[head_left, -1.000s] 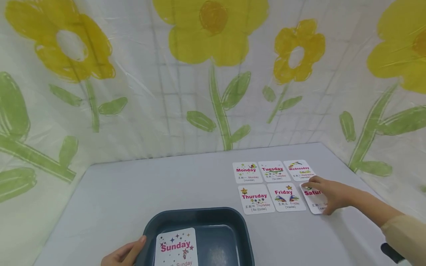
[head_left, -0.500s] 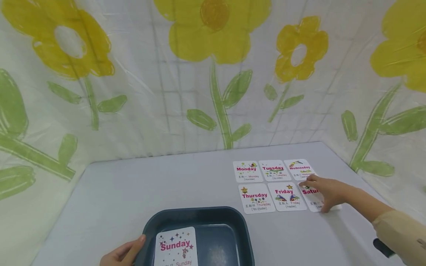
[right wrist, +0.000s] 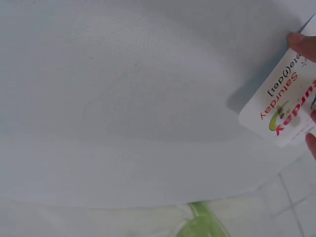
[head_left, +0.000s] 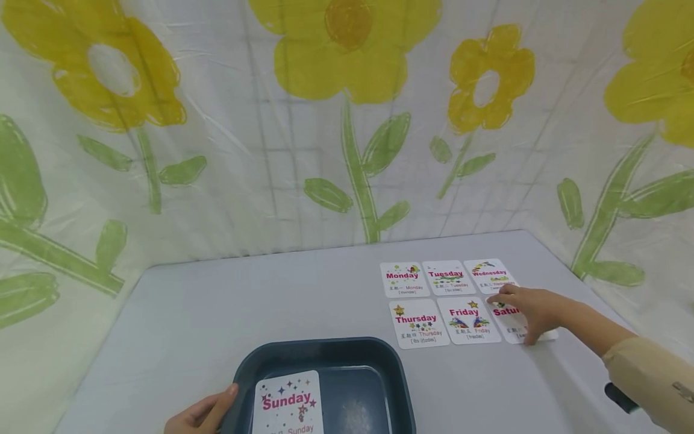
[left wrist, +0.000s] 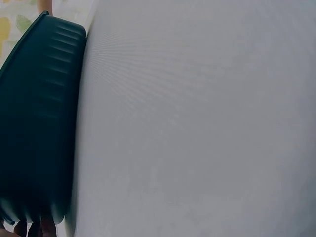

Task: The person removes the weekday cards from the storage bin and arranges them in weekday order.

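My right hand (head_left: 544,310) spans the Saturday card (head_left: 505,320) on the table, thumb at its lower edge and fingertips at the upper one. The hand hides part of the card. In the right wrist view, the Saturday card (right wrist: 281,106) casts a shadow along one side. Left of it lies the Friday card (head_left: 468,322), then the Thursday card (head_left: 418,325). At the bottom, my left hand (head_left: 202,413) grips the left rim of a dark blue tray (head_left: 325,346), thumb on top. A Sunday card (head_left: 287,401) lies face up inside the tray.
Above the lower cards, the Monday card (head_left: 403,280), Tuesday card (head_left: 447,278) and Wednesday card (head_left: 487,272) form a row. The white tabletop (head_left: 244,301) ends at a curtain (head_left: 233,199) printed with yellow flowers.
Over the last second my right hand has shifted the Saturday card slightly up and left, closer in line with Friday. The left hand and the tray have stayed in place.
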Tool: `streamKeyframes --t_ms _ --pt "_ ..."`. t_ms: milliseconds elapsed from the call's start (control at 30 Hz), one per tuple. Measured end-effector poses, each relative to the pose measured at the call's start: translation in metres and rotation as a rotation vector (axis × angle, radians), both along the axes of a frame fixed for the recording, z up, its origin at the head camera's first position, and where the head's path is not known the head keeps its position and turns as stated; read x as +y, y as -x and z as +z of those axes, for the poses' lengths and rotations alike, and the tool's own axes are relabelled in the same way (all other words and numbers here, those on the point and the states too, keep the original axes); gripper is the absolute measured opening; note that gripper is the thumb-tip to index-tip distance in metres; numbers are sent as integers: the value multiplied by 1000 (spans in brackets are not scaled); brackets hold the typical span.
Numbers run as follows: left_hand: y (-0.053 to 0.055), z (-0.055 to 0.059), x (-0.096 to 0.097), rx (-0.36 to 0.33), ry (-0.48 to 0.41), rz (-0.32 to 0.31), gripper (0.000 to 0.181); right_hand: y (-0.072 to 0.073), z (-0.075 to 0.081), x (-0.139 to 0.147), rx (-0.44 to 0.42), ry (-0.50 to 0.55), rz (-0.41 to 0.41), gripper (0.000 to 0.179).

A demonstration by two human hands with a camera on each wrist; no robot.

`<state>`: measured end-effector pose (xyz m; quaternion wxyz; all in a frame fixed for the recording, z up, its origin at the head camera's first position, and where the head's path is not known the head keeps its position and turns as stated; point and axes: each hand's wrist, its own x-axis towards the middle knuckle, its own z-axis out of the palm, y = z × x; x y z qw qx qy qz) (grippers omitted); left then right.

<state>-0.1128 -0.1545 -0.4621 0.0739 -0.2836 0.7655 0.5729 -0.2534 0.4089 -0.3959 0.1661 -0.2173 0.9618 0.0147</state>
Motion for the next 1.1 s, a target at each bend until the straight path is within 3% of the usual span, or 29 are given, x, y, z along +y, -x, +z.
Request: streamKeyframes --t_ms 367,600,833,1100 --pt "-1 0 -2 -8 0 -11 90 0 2 -6 -52 -22 -90 87" --pt "0 4 0 5 15 16 86 -3 13 -16 -57 4 -110 52" --pt "0 3 1 12 -4 31 85 -6 23 -29 -169 42 -130 18" --pt "0 2 0 9 -8 26 84 -7 26 -56 -245 180 -134 15"
